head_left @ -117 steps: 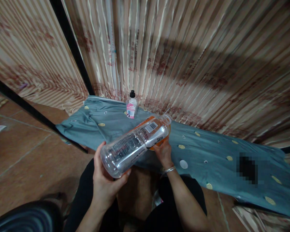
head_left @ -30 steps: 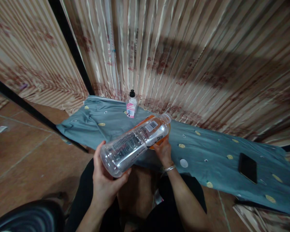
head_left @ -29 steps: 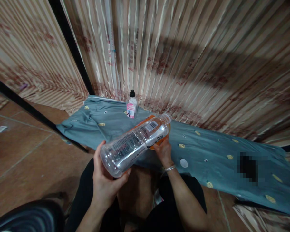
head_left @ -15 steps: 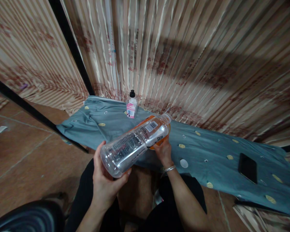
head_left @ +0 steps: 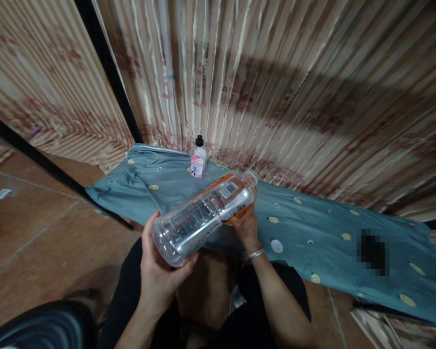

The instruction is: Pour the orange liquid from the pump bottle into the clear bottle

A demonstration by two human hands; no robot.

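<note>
One large clear bottle (head_left: 203, 220) is held aslant by the left hand (head_left: 162, 271) and the right hand (head_left: 245, 225), at about the middle of the near edge of the bench (head_left: 298, 232). Its base is pointed toward the near left and its neck toward the far right, with the neck end seen over the bench top. The base is cupped by the left hand, whose fingers and thumb are spread around it and closed against the plastic. The neck end is gripped from beneath by the right hand, with the fingers mostly hidden behind an orange label (head_left: 236, 213); how tightly they are curled cannot be told. A silvery bracelet (head_left: 255, 253) is worn on the right wrist.

Near the far edge, toward the left end, a small bottle (head_left: 196, 166) with a pink label and a black cap is stood upright. Close to the near edge, right of the right wrist, a white disc (head_left: 276, 245) is seen lying. Toward the right end, a dark patch (head_left: 373, 252) is blurred into blocks and cannot be made out. The far edge is backed by a striped curtain (head_left: 210, 72).
</note>
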